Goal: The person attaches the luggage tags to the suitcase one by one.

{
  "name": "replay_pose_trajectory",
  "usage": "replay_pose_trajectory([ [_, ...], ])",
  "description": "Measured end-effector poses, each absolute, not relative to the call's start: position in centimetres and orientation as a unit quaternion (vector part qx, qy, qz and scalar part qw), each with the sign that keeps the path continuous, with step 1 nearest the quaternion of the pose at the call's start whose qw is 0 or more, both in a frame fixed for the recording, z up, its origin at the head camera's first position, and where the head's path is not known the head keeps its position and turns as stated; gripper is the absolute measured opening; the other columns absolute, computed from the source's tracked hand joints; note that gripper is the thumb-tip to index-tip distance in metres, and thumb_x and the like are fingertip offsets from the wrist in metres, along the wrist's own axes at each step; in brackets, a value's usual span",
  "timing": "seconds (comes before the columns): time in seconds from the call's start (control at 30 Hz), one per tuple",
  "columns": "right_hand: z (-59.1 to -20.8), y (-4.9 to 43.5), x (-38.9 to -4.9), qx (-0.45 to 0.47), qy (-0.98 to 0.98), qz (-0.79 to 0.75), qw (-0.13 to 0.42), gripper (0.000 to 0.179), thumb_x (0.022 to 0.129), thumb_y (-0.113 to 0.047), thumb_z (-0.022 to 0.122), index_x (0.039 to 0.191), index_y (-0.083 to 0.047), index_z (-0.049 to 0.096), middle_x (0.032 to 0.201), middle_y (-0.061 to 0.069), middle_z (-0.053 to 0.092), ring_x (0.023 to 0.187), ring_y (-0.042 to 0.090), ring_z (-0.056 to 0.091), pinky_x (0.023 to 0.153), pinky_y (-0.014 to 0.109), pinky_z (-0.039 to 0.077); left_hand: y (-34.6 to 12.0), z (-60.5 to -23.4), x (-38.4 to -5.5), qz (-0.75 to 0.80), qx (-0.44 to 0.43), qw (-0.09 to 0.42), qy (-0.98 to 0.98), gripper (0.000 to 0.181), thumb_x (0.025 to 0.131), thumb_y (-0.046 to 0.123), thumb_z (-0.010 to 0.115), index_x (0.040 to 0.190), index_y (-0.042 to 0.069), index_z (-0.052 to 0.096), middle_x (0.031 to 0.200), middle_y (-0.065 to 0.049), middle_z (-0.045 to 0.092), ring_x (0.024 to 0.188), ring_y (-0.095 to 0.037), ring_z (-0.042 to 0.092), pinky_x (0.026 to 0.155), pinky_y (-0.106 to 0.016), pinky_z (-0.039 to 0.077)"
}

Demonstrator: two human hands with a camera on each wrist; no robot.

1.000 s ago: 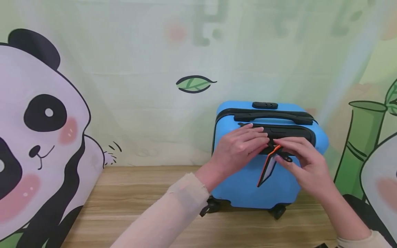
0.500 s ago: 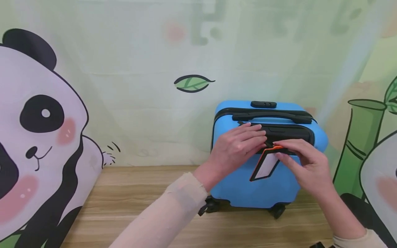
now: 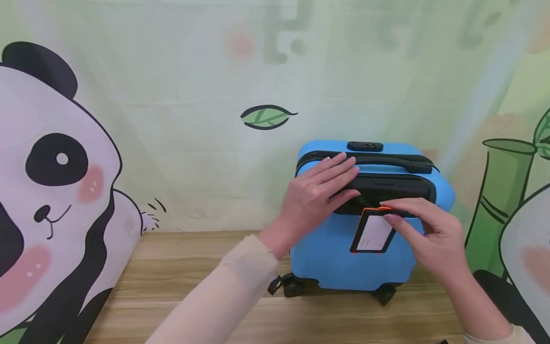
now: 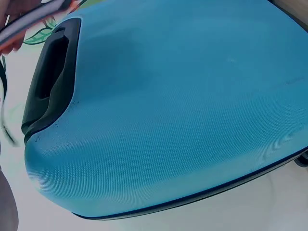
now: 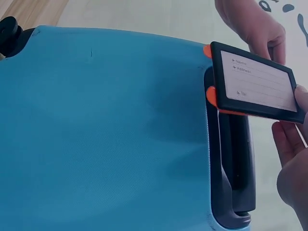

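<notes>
A luggage tag (image 3: 374, 233) with a white name card, black frame and orange edge hangs before the blue suitcase (image 3: 352, 267). My right hand (image 3: 434, 234) pinches its upper right corner between thumb and fingers. In the right wrist view the tag (image 5: 257, 79) shows its printed lines, with my right hand (image 5: 296, 163) at its lower right. My left hand (image 3: 311, 196) lies with fingers extended over the left end of the black carry handle (image 3: 418, 166); whether it touches is unclear. Its thumb points toward the tag's top. The tag's upper right corner is hidden by my fingers.
The suitcase stands on its black wheels (image 3: 385, 292) on a wood-grain surface (image 3: 189, 267). Behind it hangs a pale green backdrop (image 3: 193, 143) printed with pandas and bamboo. A small black lock block (image 3: 365, 146) sits on the suitcase's top.
The tag has turned from nearly edge-on to face the head camera. My left hand has moved up and left, away from the tag, its fingers spreading. My right hand keeps its pinch.
</notes>
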State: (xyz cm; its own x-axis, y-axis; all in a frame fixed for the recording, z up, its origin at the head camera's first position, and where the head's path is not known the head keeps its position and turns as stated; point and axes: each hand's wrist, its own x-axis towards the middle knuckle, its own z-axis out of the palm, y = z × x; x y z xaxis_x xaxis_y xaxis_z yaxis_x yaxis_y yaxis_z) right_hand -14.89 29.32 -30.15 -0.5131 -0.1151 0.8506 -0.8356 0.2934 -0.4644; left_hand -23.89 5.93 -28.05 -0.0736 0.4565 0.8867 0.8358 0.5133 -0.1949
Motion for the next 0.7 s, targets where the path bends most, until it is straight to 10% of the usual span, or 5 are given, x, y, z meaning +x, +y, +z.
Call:
replay_pose_trajectory([
  [0.7,-28.9,30.1,-13.9,0.247,-0.754,0.404,0.456,0.025,0.087,0.008,0.083,0.112,0.011,0.078,0.113,-0.013,0.078,0.100,0.001,0.072,0.071,0.008,0.050,7.8,-25.9,-24.3,-0.282,-0.316,0.238,-0.874,0.072,0.099,0.057,0.071,0.158,0.019,0.055,0.161,0.003,0.052,0.154,-0.012,0.042,0.120,-0.033,0.042],
])
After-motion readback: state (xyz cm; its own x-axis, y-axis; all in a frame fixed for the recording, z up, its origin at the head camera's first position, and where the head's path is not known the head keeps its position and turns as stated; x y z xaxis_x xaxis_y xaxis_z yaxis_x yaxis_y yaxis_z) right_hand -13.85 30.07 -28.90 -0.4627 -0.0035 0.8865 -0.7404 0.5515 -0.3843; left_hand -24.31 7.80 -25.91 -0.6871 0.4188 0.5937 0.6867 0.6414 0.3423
